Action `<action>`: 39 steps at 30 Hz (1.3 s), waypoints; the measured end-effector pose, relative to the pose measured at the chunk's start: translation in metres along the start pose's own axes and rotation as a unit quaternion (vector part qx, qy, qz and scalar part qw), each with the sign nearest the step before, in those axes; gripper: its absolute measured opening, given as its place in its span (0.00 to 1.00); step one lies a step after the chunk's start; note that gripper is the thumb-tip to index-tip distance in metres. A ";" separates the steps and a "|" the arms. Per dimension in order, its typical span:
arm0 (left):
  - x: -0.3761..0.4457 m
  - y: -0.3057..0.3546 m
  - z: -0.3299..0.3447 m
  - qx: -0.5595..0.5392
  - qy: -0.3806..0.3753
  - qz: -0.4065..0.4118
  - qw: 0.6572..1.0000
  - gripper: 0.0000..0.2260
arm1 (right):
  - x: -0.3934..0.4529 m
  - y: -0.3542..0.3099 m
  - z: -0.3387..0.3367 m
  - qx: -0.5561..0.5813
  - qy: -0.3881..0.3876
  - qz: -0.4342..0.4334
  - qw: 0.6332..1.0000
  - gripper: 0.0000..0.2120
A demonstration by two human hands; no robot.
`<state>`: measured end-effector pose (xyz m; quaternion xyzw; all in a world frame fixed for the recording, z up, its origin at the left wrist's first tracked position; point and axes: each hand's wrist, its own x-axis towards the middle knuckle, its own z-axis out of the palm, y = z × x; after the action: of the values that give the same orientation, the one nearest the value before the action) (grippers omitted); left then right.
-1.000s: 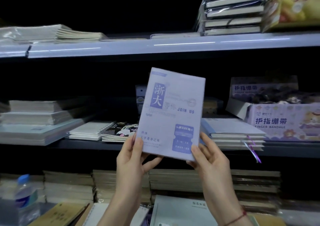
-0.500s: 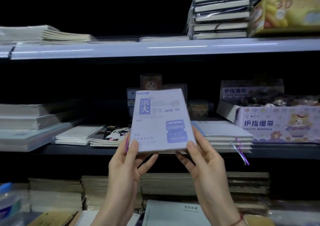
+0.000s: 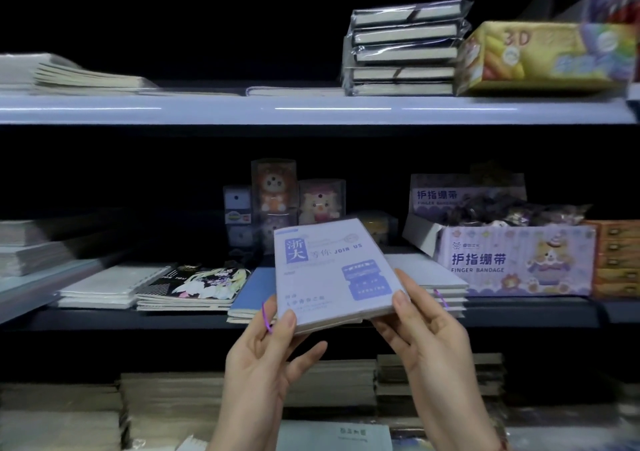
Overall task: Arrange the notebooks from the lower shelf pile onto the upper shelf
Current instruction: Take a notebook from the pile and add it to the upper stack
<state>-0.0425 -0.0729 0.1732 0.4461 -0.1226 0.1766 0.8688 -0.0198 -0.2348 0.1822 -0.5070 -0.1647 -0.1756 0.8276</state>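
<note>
Two bare hands — left hand (image 3: pixel 263 357), right hand (image 3: pixel 433 339) — with bare forearms; a thin red string bracelet (image 3: pixel 501 445) circles the right wrist.

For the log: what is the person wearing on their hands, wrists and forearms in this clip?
Both forearms are bare as far as the frame shows; no sleeves or gloves are visible. The left hand shows no rings or watch. The right hand is also bare, with a thin red string bracelet at the wrist, right at the bottom edge. Nails look short and unpainted.

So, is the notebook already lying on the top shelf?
No, both hands, left and right, hold the notebook well below the top shelf.
</note>
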 end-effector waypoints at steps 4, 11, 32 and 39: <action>0.006 -0.009 0.017 0.013 0.004 -0.036 0.999 0.17 | 0.006 -0.003 -0.015 0.016 0.034 0.005 0.999 0.16; 0.022 -0.007 0.049 0.071 -0.015 -0.111 0.991 0.09 | 0.012 -0.009 -0.033 0.019 0.068 -0.014 0.997 0.18; 0.069 -0.030 0.059 0.469 -0.057 0.011 0.881 0.24 | 0.018 -0.007 -0.053 -0.280 0.129 -0.062 0.949 0.23; 0.075 -0.031 0.053 0.454 -0.124 -0.005 0.882 0.11 | 0.020 -0.012 -0.060 -0.223 0.108 -0.048 0.968 0.23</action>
<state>0.0352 -0.1183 0.2084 0.8106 -0.1337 0.1519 0.5495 -0.0016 -0.2965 0.1745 -0.6486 -0.0550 -0.3008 0.6970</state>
